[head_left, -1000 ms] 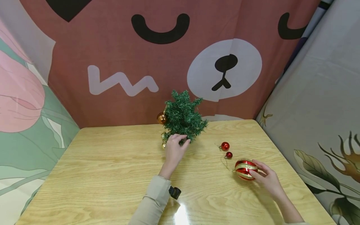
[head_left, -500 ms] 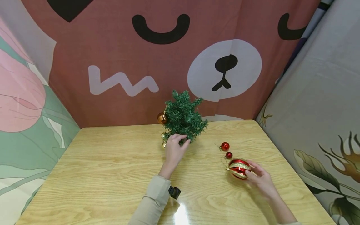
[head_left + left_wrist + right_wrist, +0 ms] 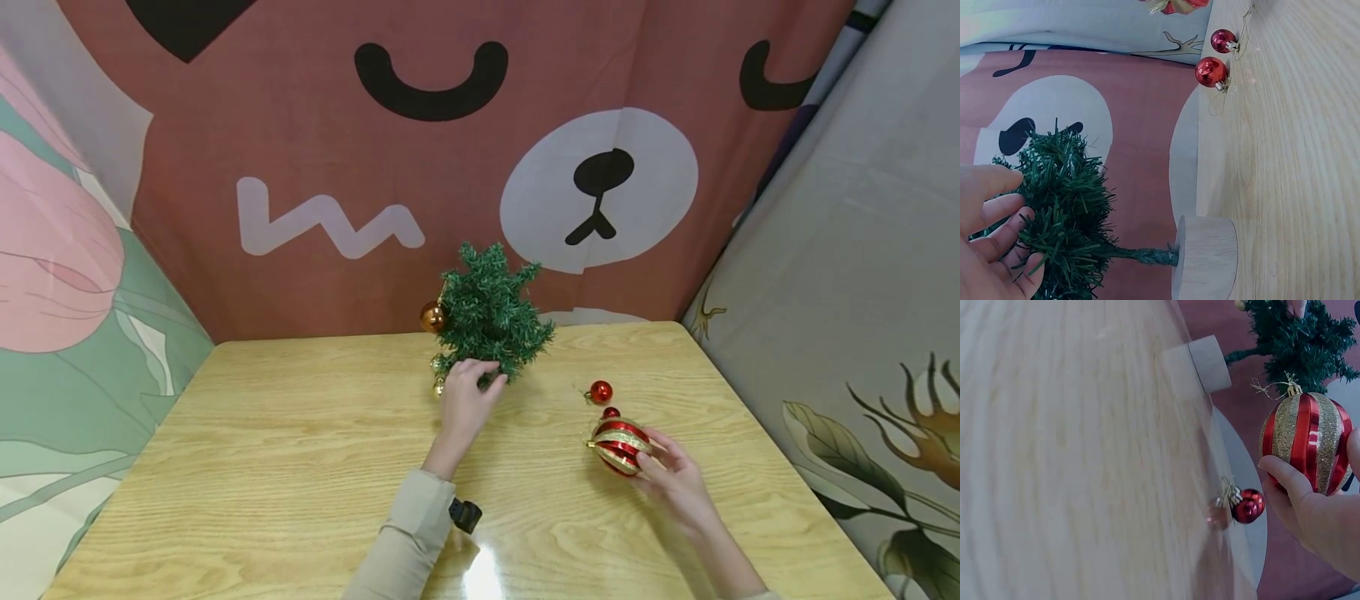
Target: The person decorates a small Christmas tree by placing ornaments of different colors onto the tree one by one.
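A small artificial Christmas tree (image 3: pixel 491 308) stands at the back middle of the table. At its lower front my left hand (image 3: pixel 467 396) grips the branches loosely, and needles lie across the curled fingers (image 3: pixel 1013 225) in the left wrist view. A large red Christmas bauble (image 3: pixel 1307 440) with gold glitter stripes is held by my right hand (image 3: pixel 675 483) between thumb and fingers, above the table. Its gold cap points left. Just behind it lies a small dark red bauble (image 3: pixel 611 412), partly covered by it in the head view; farther back lies another red bauble (image 3: pixel 601 392).
An orange-gold bauble (image 3: pixel 432 317) hangs on the tree's left side, with small gold ornaments (image 3: pixel 438 387) below it. The tree has a round pale wooden base (image 3: pixel 1207 259). Printed cloth (image 3: pixel 337 283) stands behind the wood-grain table (image 3: pixel 300 467) and along both sides.
My right hand has carried the striped bauble leftward, until it overlaps the small dark red one in the head view. The left hand has stayed still at the tree.
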`<action>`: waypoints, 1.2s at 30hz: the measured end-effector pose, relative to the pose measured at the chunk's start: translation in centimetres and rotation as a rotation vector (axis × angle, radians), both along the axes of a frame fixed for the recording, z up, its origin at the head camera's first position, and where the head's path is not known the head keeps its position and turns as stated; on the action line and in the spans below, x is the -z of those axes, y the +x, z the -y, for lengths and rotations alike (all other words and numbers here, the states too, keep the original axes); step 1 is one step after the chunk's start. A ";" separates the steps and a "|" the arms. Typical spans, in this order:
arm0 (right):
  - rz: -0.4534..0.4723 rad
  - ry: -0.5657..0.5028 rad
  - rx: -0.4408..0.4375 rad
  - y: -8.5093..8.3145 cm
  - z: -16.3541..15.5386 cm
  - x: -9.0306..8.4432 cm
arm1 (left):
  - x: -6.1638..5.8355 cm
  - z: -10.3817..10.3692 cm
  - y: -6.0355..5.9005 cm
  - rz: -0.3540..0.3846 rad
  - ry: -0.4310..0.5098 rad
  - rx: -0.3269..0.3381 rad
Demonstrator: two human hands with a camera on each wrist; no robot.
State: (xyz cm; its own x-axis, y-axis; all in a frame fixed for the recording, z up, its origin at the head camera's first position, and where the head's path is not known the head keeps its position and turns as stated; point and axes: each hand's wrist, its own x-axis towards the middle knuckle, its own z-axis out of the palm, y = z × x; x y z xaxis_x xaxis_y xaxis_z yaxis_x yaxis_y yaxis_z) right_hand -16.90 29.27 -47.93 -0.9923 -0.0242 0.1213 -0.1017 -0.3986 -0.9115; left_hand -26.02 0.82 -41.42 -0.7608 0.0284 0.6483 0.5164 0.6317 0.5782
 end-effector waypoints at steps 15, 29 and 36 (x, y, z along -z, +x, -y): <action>0.003 -0.124 -0.064 -0.9 3.0 -1.0 | 0.0 0.1 0.1 0.014 0.017 0.033; -0.029 -0.187 -0.097 -2.0 5.2 -1.1 | -0.4 0.4 0.2 0.052 -0.017 0.065; -0.064 -0.216 -0.122 -2.4 6.2 -1.5 | -0.6 0.5 0.3 0.037 -0.042 0.067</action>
State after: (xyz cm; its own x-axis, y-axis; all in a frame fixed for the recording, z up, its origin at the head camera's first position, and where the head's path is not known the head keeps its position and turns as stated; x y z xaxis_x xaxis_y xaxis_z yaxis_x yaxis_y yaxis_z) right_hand -19.31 23.10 -46.44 -0.9737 -0.1098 0.1995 -0.0960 -0.5964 -0.7969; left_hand -25.70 0.34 -40.80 -0.7799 0.1070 0.6167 0.5370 0.6205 0.5715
